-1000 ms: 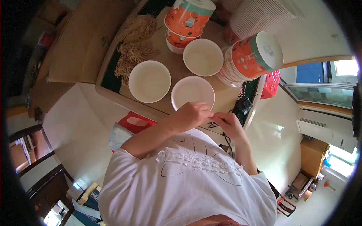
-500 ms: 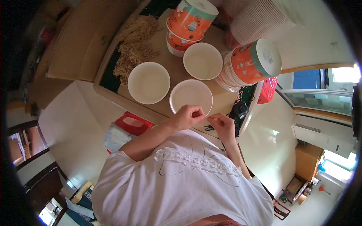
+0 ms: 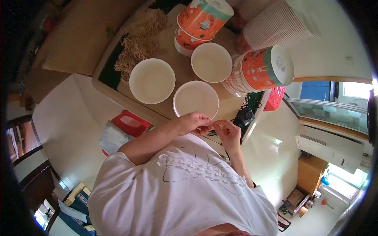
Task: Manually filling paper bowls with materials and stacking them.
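My left hand [image 3: 193,122] and my right hand [image 3: 229,133] meet fingertip to fingertip in front of my shirt, both pinched closed. What they pinch, if anything, is too small to make out. Just beyond them stands a white round paper tub [image 3: 195,100], its open mouth facing up. Another open white tub [image 3: 152,81] sits to its left, and one more open tub [image 3: 212,63] is behind it. Inside these tubs only pale walls and bottoms show. A heap of tan, stringy strands [image 3: 141,39] lies at the far left of the table.
Upside-down orange-and-green tubs are stacked at the back [image 3: 204,19] and on the right [image 3: 262,67]. Tall nested white tubs [image 3: 275,27] stand behind. A small black device [image 3: 245,117] lies by the right table edge. A red stool [image 3: 130,122] is at left, near a cardboard box [image 3: 75,39].
My hands have come closer together, so the fingertips now meet. The whole view has shifted slightly; the tubs and the strands stay in their places.
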